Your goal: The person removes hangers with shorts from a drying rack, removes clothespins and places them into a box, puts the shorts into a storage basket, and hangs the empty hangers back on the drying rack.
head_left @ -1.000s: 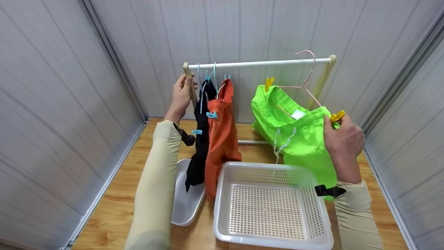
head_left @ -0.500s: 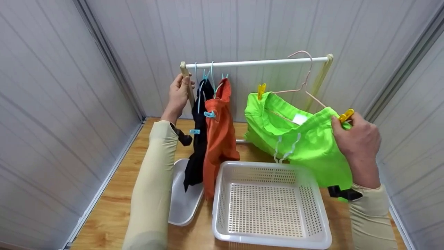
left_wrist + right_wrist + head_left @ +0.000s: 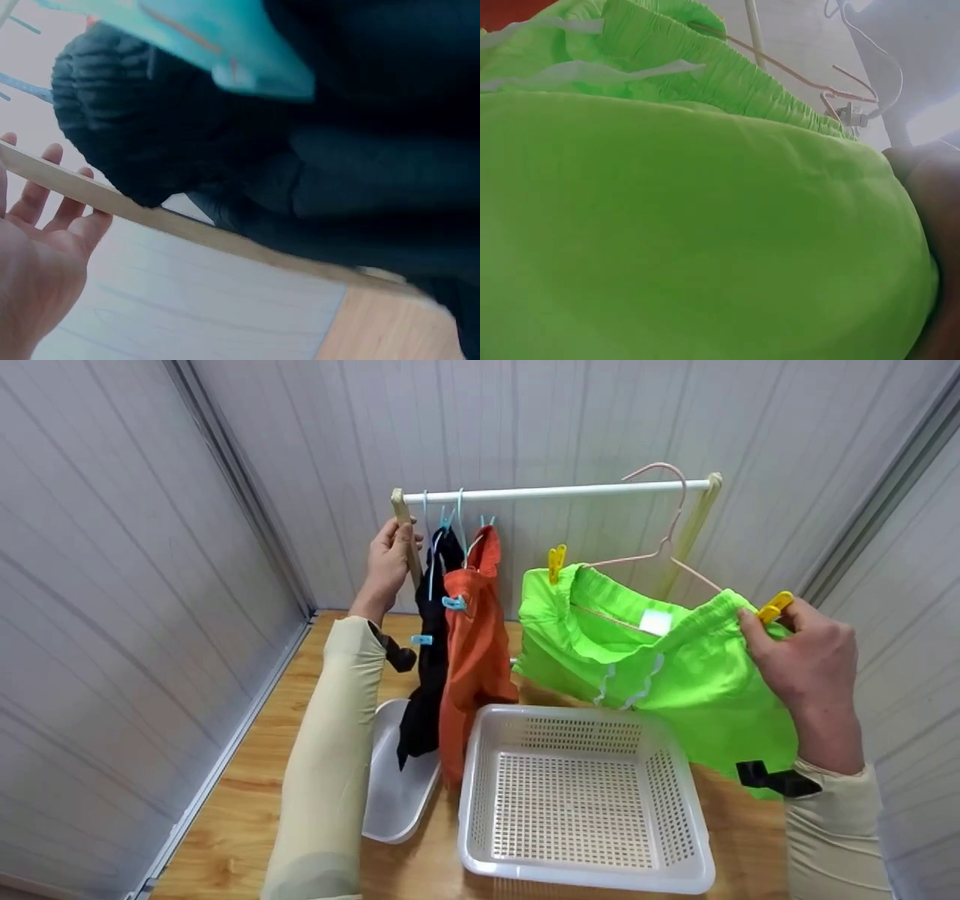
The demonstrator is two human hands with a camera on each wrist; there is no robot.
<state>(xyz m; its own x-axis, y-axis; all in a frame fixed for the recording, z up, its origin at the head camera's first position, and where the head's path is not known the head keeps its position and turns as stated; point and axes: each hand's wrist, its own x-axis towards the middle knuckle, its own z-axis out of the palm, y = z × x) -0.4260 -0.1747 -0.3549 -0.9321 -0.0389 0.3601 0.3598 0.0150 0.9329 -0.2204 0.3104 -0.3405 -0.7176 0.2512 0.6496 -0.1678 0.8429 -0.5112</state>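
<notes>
My left hand (image 3: pixel 388 561) grips the left wooden post (image 3: pixel 202 234) of a small drying rack. Beside it hang black trousers (image 3: pixel 433 660) and an orange garment (image 3: pixel 480 652), fixed to hangers with blue clips (image 3: pixel 454 603). At the right, my right hand (image 3: pixel 814 660) pinches the waistband corner of bright green shorts (image 3: pixel 697 682), by a yellow clothespin (image 3: pixel 775 606). A second yellow clothespin (image 3: pixel 556 564) sits at the other corner. The shorts' pink hanger (image 3: pixel 670 540) has its hook at the white rod (image 3: pixel 555 492); I cannot tell whether the rod bears it. Green cloth covers most of the right wrist view.
A white perforated basket (image 3: pixel 589 877) stands in front on the wooden floor (image 3: pixel 240 795). Left of it, partly under the black trousers, is a shallow white tray (image 3: pixel 394 817). Pale panel walls (image 3: pixel 555 420) enclose the back and both sides.
My right hand has moved right, drawing the green shorts along, and their waistband has swung to face forward more. The left hand stays on the post.
</notes>
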